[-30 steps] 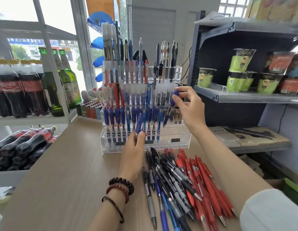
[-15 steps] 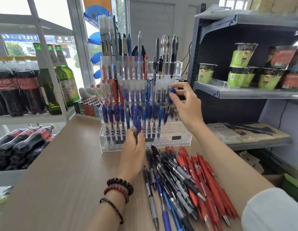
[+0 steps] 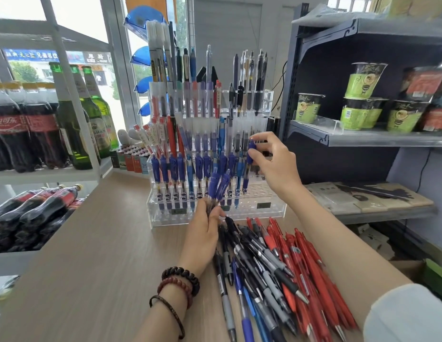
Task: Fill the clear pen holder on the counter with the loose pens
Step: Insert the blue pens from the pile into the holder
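Observation:
A clear tiered pen holder (image 3: pixel 266 209) stands on the wooden counter (image 3: pixel 96 255), its rows packed with blue, red and black pens. My left hand (image 3: pixel 205 233) grips two blue pens (image 3: pixel 218 185) upright just in front of the holder's lower row. My right hand (image 3: pixel 274 161) pinches the top of another blue pen (image 3: pixel 249 164) whose tip sits in a hole at the right end of the blue row. A heap of loose pens (image 3: pixel 284 272), red, black, grey and blue, lies on the counter between my forearms.
Cola and green beer bottles (image 3: pixel 66 124) fill white racks on the left. A dark shelf unit (image 3: pixel 368 139) with green noodle cups stands right of the holder. Small lighters (image 3: pixel 131 157) sit behind the holder's left side. Bare wood lies at the lower left.
My right hand has lowered its blue pen into the holder's blue row. My left hand has stayed in front of the holder with its pens, and the view has shifted slightly.

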